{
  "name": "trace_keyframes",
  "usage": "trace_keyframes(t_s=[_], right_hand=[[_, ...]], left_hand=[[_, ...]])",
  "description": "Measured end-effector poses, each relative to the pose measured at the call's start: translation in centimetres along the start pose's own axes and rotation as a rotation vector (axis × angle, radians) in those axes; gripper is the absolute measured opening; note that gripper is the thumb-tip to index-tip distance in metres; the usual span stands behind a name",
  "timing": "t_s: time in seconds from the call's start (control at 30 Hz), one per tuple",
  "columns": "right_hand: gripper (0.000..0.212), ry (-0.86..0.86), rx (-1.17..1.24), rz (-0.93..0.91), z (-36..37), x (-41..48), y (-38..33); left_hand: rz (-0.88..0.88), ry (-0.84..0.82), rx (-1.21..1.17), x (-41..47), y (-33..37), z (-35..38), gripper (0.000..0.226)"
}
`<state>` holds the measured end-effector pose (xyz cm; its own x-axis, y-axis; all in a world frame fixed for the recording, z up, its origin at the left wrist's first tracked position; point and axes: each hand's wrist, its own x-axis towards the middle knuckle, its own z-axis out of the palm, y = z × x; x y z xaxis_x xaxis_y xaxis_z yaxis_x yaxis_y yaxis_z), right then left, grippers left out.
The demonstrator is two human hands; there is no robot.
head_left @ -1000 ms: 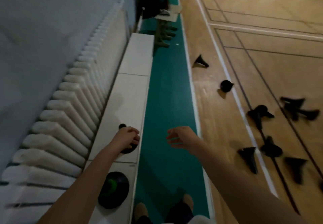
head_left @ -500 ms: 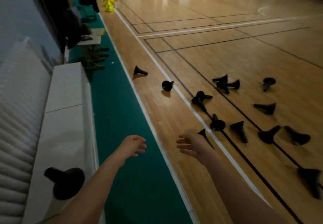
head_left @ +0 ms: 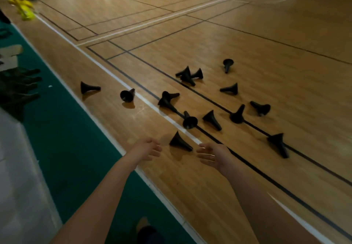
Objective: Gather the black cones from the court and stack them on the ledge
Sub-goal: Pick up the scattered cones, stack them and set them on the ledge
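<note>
You are holding your left hand (head_left: 147, 149) and right hand (head_left: 211, 155), fingers (head_left: 156, 150) spread and empty, flanking the nearest black plastic cone (head_left: 179, 142) on the wooden court floor (head_left: 247, 44); at least 12 more cones (head_left: 211, 119) are lying scattered, ungathered.

The left forearm (head_left: 99, 196) and right forearm (head_left: 257, 196) are bare as far back as the view shows, as are the left hand (head_left: 150, 149) and right hand (head_left: 211, 155). Below them is a dark blurred shape (head_left: 150, 234), clothing or footwear, too dim to identify.
</note>
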<state>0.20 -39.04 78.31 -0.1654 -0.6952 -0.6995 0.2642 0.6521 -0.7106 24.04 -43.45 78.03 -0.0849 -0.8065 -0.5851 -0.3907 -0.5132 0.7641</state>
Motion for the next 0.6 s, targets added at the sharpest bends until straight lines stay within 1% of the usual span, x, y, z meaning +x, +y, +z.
trace_keyframes(t_s=[0.1,0.27,0.4,0.6], right_hand=[[0.017,0.056,0.011,0.033,-1.3,2.3,-0.7],[0.011,0.111,0.028,0.033,-1.4,7.4,-3.3],[0.017,0.130,0.026,0.061,0.1,12.3,-6.6],[0.020,0.156,0.111,0.111,3.8,18.6,-11.6]], left_hand=[[-0.017,-0.061,0.040,3.1,1.7,1.3,0.022],[-0.056,-0.135,0.097,9.1,5.0,1.6,0.021],[-0.082,-0.144,0.090,14.6,7.9,0.4,0.019],[-0.070,-0.140,0.107,22.5,11.6,-2.7,0.020]])
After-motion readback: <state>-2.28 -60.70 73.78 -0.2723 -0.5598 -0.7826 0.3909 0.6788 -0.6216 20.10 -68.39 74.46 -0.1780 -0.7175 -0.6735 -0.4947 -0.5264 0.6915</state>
